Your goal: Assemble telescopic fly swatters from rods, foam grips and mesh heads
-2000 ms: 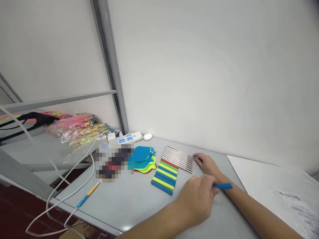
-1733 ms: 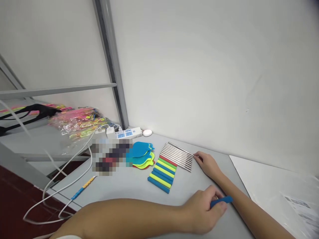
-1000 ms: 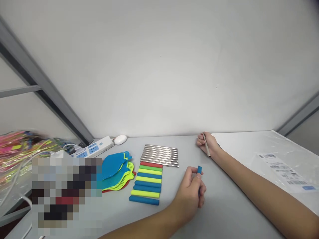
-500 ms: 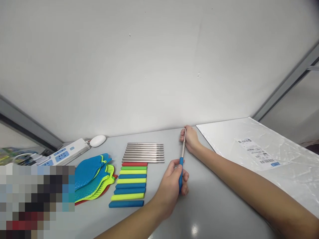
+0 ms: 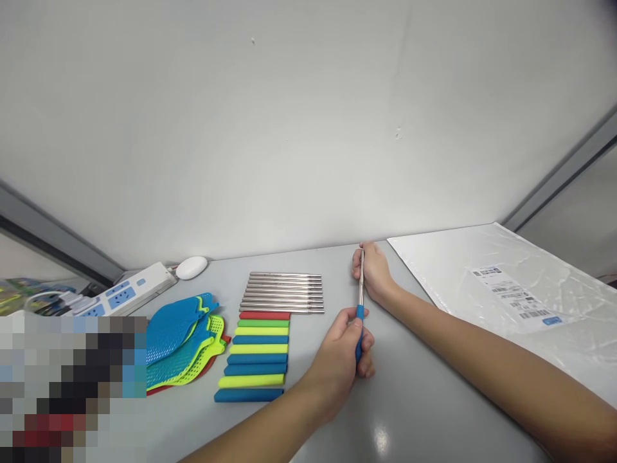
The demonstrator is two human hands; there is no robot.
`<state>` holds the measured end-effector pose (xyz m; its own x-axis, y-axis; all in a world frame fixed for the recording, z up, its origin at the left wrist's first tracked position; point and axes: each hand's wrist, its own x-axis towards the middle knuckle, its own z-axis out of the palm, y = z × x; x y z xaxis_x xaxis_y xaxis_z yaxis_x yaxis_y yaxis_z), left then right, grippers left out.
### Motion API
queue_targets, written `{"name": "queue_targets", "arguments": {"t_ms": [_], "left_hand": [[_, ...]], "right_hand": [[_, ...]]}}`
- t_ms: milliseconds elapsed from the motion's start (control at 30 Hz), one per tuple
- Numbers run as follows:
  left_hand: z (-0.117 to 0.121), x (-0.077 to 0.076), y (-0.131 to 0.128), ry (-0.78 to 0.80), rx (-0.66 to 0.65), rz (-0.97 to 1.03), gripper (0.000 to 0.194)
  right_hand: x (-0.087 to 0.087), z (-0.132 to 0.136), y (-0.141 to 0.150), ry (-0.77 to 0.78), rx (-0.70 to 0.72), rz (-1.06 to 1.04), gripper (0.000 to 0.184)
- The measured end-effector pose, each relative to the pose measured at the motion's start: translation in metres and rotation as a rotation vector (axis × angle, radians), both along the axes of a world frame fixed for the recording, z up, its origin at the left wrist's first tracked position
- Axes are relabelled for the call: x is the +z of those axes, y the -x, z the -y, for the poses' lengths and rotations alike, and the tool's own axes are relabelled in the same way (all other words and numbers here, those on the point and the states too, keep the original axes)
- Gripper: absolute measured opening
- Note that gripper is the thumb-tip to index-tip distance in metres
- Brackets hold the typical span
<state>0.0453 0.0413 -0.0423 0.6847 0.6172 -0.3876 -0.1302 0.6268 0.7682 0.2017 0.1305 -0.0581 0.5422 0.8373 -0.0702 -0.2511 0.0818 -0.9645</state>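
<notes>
My left hand is wrapped round a blue handle sleeve. A silver metal rod runs from the far end of that sleeve up to my right hand, whose fingers are closed about its far part. Left of my hands, several similar metal rods lie side by side in a row. Just below them are several loose handle sleeves in red, green, yellow and blue. Perforated fly swatter heads in blue, teal, yellow and red overlap in a pile farther left.
A power strip with plugs lies at the back left, beside a white oval device. On the right, a white plastic mailing bag with a label covers the grey table. Behind the table stands a white wall.
Both hands keep their hold on the rod and sleeve, which stay in line. The whole view has shifted slightly; the rows on the table have not been disturbed.
</notes>
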Motion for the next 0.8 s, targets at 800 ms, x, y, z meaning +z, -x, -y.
{"name": "queue_targets", "arguments": {"t_ms": [800], "left_hand": [[0.01, 0.0, -0.004, -0.237, 0.143, -0.066, 0.03]], "right_hand": [[0.063, 0.028, 0.021, -0.089, 0.236, -0.092, 0.044]]}}
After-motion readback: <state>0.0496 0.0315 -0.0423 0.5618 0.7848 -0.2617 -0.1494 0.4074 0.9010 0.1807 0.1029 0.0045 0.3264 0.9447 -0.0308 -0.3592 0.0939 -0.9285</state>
